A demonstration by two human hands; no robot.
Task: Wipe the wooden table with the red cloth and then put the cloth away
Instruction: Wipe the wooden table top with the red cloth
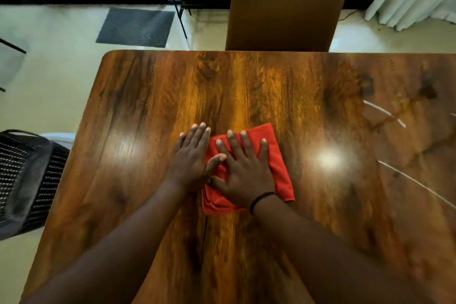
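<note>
**Both hands flat on the folded cloth**

A folded red cloth (pixel 249 170) lies near the middle of the glossy wooden tabletop (pixel 153 106). The right hand (pixel 244 168) presses down on it with fingers spread and palm flat, gripping nothing (a dark band circles that wrist). The left hand (pixel 191 158) rests open just beside it, mostly on bare wood, its thumb reaching over the cloth's left edge. A brown chair back (pixel 286 2) stands at the far side; a woven basket (pixel 27 180) sits left of the tabletop.
</note>
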